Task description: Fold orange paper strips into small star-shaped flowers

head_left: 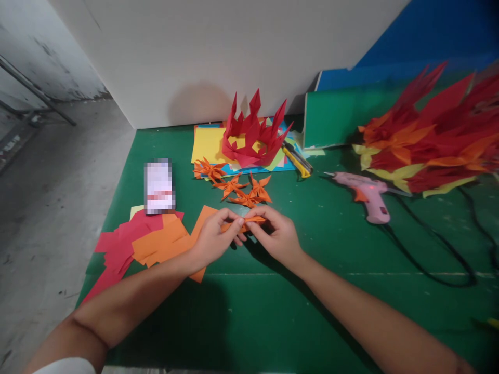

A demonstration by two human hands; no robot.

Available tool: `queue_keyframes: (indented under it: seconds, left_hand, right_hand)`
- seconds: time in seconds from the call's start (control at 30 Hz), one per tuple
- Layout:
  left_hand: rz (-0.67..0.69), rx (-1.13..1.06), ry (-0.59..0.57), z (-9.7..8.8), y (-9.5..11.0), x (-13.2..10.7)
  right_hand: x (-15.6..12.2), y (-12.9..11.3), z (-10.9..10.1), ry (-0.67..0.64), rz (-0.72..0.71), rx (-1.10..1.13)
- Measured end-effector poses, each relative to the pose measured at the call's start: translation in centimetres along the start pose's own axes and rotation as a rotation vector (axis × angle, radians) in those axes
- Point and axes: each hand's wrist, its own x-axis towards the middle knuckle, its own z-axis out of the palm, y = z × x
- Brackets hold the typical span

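Both hands meet over the green table [273, 322]. My left hand [212, 239] and my right hand [276, 236] pinch a narrow folded orange paper piece [249, 222] between their fingertips, each at one end. Just beyond the hands lie several finished orange folded paper stars [237, 188]. A spread of red and orange paper sheets [150, 241] lies to the left of my left hand, partly under it.
A red spiky paper crown [253, 136] sits on a stack of coloured sheets [208, 145] at the back. A yellow utility knife [297, 160], a pink glue gun [364, 195] with black cable, a phone [159, 186], and a large red-orange paper piece [432, 137] lie around.
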Motion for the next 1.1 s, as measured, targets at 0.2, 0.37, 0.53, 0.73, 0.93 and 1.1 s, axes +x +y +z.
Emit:
queue_keyframes:
  seconds: [0.2,0.37,0.53,0.73,0.93,1.1]
  left_hand:
    - [-0.014,-0.014,0.014,0.13,0.17,0.06]
    - [0.003,-0.036,-0.008,0.06,0.07,0.06]
    - [0.017,-0.061,-0.003,0.07,-0.2,0.06]
    - [0.011,-0.167,0.043,0.1,-0.21,0.31]
    - [0.009,-0.24,0.094,0.13,-0.18,0.63]
    - [0.006,-0.266,0.093,0.11,-0.21,0.63]
  right_hand:
    - [0.03,0.24,0.09,0.009,-0.041,-0.006]
    - [0.1,0.14,0.14,0.021,-0.054,-0.005]
    - [0.16,0.1,0.11,0.029,-0.047,0.005]
    - [0.16,0.28,0.21,0.079,0.025,0.095]
    - [0.27,0.02,0.25,0.097,-0.08,0.01]
    - [0.38,-0.06,-0.05,0.116,-0.266,-0.122]
